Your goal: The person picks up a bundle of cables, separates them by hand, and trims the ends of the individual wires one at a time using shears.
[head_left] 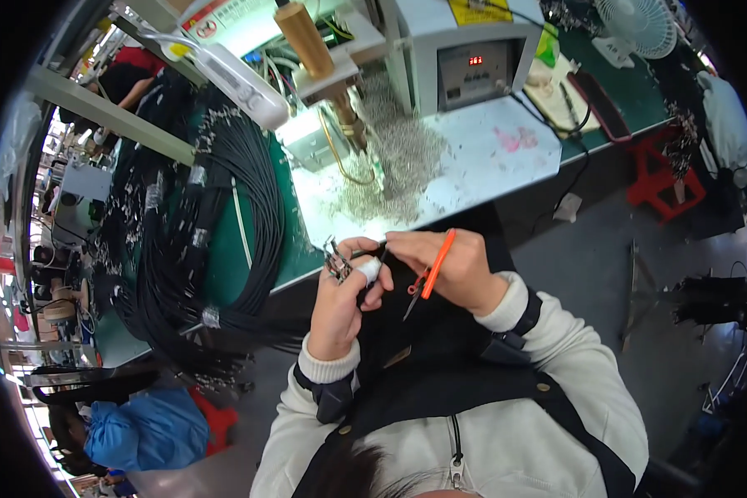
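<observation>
In front of my chest, both hands meet just off the near edge of the white work board. My left hand is closed around several metal-tipped cable ends; white tape wraps one of its digits. My right hand holds orange-handled snips against the palm, with the thin dark blade pointing down toward my lap. Its fingertips reach to a short dark piece at my left fingers, and what exactly they pinch is too small to tell.
A bench machine with a brass-coloured cylinder stands over a scatter of small metal bits. Behind is a grey control box. Coiled black cables lie on the green bench at left. A phone, a fan and red stools are around.
</observation>
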Motion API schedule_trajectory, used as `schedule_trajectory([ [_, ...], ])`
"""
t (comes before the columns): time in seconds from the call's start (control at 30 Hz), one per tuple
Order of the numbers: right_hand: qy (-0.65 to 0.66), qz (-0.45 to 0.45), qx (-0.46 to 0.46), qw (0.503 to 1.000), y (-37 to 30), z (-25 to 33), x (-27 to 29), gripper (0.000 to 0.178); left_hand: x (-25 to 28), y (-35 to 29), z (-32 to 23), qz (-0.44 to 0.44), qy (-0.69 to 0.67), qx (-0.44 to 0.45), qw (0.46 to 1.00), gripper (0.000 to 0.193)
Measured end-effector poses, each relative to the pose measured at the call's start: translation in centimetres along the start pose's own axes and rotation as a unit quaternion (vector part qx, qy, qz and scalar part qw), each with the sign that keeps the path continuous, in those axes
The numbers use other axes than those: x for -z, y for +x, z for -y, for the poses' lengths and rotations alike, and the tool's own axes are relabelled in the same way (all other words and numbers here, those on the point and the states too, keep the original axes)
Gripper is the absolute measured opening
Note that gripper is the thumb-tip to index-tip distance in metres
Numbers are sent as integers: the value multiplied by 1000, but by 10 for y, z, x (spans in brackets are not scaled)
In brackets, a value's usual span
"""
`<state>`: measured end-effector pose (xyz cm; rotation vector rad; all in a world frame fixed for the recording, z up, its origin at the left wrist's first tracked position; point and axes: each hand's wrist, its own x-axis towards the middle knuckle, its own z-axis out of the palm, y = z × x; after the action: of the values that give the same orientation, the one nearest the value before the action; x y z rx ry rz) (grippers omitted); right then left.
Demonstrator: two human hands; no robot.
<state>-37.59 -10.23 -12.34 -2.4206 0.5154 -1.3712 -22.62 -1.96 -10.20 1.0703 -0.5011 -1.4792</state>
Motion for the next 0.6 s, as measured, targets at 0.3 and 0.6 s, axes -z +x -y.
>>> schedule_trajectory([
  [0.3,100,45,-139,984,-8,-3,-11,12,-9,2,11,-111,177,-54,976,19],
  [0.6,573,-14,-398,716,0,6,-18,10,-17,8,20,-149,208,-234,938,14],
])
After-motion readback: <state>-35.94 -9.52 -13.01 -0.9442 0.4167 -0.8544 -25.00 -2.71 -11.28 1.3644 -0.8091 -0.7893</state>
